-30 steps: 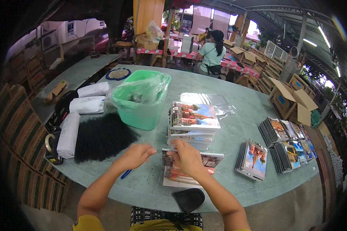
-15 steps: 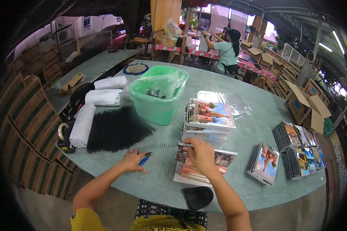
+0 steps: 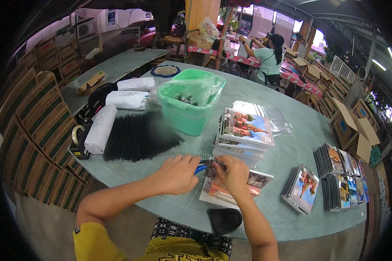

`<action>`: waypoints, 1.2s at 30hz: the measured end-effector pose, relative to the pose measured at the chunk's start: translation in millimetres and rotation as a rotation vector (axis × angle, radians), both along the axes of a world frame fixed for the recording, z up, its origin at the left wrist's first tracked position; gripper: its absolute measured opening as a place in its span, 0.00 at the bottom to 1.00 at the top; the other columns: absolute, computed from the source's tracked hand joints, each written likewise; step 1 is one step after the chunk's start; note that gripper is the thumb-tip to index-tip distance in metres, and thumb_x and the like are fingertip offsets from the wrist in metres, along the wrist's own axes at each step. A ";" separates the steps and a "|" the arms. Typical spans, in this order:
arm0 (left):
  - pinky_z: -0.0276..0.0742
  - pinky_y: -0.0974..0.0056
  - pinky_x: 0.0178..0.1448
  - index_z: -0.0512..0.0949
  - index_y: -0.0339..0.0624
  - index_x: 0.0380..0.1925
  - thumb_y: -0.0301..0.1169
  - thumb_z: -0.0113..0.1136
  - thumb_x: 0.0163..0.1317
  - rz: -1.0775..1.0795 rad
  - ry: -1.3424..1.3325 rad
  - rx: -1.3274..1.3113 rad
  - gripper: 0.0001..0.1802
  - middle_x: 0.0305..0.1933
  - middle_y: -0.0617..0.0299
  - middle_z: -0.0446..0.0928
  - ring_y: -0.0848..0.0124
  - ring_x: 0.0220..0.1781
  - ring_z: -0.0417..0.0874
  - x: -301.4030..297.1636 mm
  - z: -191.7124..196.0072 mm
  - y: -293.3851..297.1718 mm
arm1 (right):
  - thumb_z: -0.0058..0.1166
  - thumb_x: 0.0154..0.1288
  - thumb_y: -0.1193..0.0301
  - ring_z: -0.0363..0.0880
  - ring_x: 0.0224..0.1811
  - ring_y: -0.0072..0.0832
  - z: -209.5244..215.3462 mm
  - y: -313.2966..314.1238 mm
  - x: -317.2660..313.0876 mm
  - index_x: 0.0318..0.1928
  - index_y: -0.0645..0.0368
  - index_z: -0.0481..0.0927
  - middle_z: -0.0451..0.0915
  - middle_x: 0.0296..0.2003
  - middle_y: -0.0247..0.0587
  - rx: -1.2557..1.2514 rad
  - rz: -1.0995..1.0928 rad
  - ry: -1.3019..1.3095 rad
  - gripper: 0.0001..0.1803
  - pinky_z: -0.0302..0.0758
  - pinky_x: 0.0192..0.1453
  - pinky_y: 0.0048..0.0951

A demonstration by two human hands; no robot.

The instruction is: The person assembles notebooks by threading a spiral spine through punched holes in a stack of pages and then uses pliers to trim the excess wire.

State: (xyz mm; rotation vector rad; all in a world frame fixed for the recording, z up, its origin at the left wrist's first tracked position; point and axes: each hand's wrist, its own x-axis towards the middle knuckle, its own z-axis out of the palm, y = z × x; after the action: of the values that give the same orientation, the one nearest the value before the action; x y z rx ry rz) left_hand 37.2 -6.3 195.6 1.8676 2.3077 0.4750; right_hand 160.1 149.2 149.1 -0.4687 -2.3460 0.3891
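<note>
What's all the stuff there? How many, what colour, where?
Table: one, greyish, centre
Bin: one, green, far side
Coils: many, black, left
Packs: three, white, left
Tape: one, yellowish, left
Book stack: one, multicoloured, centre
Spiral books: many, multicoloured, right
Front books: count unclear, multicoloured, front
Pad: one, black, near edge
Pliers: one, blue handles, centre
Boxes: many, brown, both sides
Person: one, pale green top, background
Left hand: one, bare, on pliers
Right hand: one, bare, by books

Blue-handled pliers (image 3: pixel 200 169) picked up, in left fingers (image 3: pixel 190 161), now beside right fingers (image 3: pixel 226 162)
</note>
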 end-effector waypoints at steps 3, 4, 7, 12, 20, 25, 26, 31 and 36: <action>0.72 0.49 0.45 0.68 0.35 0.49 0.32 0.52 0.52 -0.005 0.104 -0.005 0.23 0.42 0.44 0.72 0.47 0.44 0.75 -2.9 -5.4 4.5 | 0.62 0.50 0.67 0.78 0.30 0.39 -1.7 -1.8 -0.8 0.31 0.53 0.79 0.79 0.26 0.37 0.020 -0.018 0.017 0.08 0.72 0.34 0.39; 0.72 0.49 0.45 0.68 0.36 0.49 0.32 0.53 0.51 0.005 0.139 0.009 0.23 0.40 0.45 0.73 0.48 0.42 0.76 -1.4 -5.3 6.6 | 0.62 0.49 0.67 0.78 0.30 0.39 -3.0 -2.1 -1.0 0.32 0.53 0.79 0.79 0.26 0.37 0.021 -0.025 0.022 0.09 0.72 0.34 0.39; 0.72 0.48 0.44 0.70 0.38 0.45 0.30 0.56 0.49 -0.007 0.201 -0.010 0.21 0.36 0.47 0.74 0.48 0.40 0.77 -7.3 -3.0 11.5 | 0.62 0.49 0.68 0.78 0.31 0.39 -4.5 -3.8 -2.1 0.32 0.52 0.79 0.79 0.27 0.37 0.046 -0.038 0.015 0.09 0.71 0.34 0.38; 0.72 0.49 0.42 0.72 0.38 0.37 0.31 0.58 0.50 0.047 0.018 0.018 0.14 0.35 0.48 0.75 0.50 0.38 0.78 -8.6 -25.6 0.2 | 0.63 0.50 0.66 0.78 0.30 0.41 -0.6 10.3 -4.5 0.34 0.54 0.80 0.80 0.28 0.42 0.022 -0.066 -0.008 0.11 0.72 0.34 0.39; 0.73 0.50 0.44 0.76 0.38 0.35 0.47 0.59 0.54 -0.113 0.332 0.125 0.21 0.35 0.49 0.77 0.50 0.39 0.78 -9.0 -130.0 -12.3 | 0.55 0.60 0.58 0.78 0.31 0.43 4.3 11.1 -11.3 0.34 0.55 0.79 0.80 0.23 0.42 -0.019 -0.009 -0.085 0.14 0.71 0.35 0.40; 0.71 0.47 0.52 0.73 0.37 0.48 0.50 0.57 0.56 -0.277 -0.227 -0.159 0.29 0.42 0.43 0.76 0.50 0.48 0.76 83.0 -151.2 49.7 | 0.62 0.55 0.66 0.77 0.29 0.42 11.0 3.9 -10.0 0.42 0.56 0.75 0.80 0.28 0.41 -0.267 0.051 -0.062 0.16 0.71 0.38 0.39; 0.71 0.47 0.54 0.71 0.37 0.51 0.48 0.58 0.56 -0.339 -0.291 -0.117 0.30 0.45 0.42 0.75 0.49 0.49 0.75 102.7 -169.9 60.5 | 0.63 0.53 0.68 0.77 0.29 0.41 14.2 1.4 -11.0 0.44 0.56 0.74 0.81 0.29 0.41 -0.303 0.068 -0.118 0.18 0.71 0.39 0.39; 0.70 0.48 0.55 0.65 0.44 0.58 0.38 0.59 0.56 -0.380 -0.505 -0.054 0.29 0.56 0.39 0.67 0.43 0.52 0.72 110.9 -174.9 61.3 | 0.61 0.53 0.66 0.77 0.35 0.39 -3.8 10.1 9.3 0.43 0.53 0.75 0.81 0.31 0.38 0.133 -0.071 0.053 0.16 0.68 0.42 0.38; 0.73 0.56 0.49 0.73 0.47 0.49 0.26 0.59 0.53 -0.016 -0.257 0.586 0.21 0.45 0.49 0.70 0.54 0.45 0.74 35.0 -54.6 34.2 | 0.60 0.54 0.67 0.77 0.33 0.36 1.5 27.9 58.4 0.37 0.52 0.80 0.80 0.28 0.35 0.036 -0.164 -0.057 0.09 0.66 0.39 0.33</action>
State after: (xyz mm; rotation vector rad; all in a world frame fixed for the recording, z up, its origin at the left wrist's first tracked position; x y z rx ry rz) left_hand 72.2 27.9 140.9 1.8857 2.1219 1.4220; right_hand 218.5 177.1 150.6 -0.6570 -2.3441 0.2592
